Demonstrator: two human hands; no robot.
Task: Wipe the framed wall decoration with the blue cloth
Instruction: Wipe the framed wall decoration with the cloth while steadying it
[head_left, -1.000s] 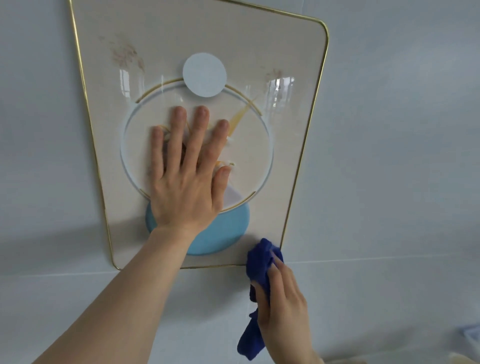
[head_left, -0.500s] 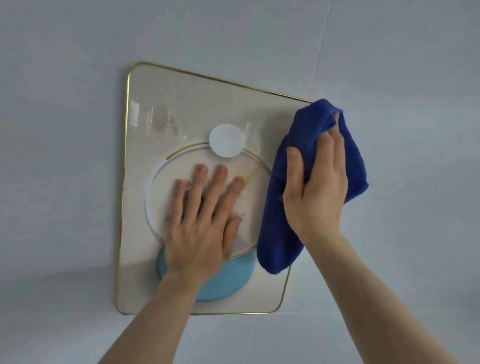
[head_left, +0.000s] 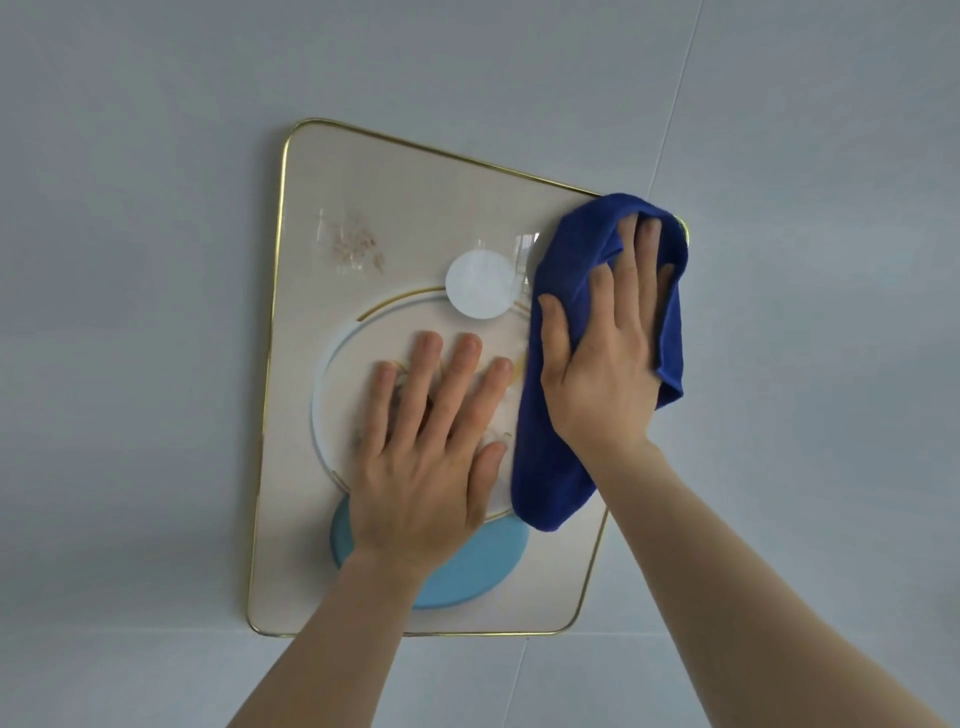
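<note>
The framed wall decoration (head_left: 311, 467) hangs on a pale wall: a cream glazed panel with a thin gold rim, a white disc, a large ring and a light blue disc. A brownish smudge (head_left: 356, 244) marks its upper left. My left hand (head_left: 423, 457) lies flat on the ring at the middle, fingers spread, holding nothing. My right hand (head_left: 605, 353) presses the blue cloth (head_left: 550, 467) against the panel's upper right corner, fingers partly tucked in its folds. The cloth hangs down past my wrist and hides the right edge of the frame.
Pale grey wall panels (head_left: 156, 364) surround the frame, with a thin seam (head_left: 670, 114) running up at the right and another seam (head_left: 104, 629) level with the frame's bottom edge.
My right hand rose with the cloth from below the frame's lower right corner to its upper right corner and now presses flat. The view tilted up. The left hand stayed in place.
</note>
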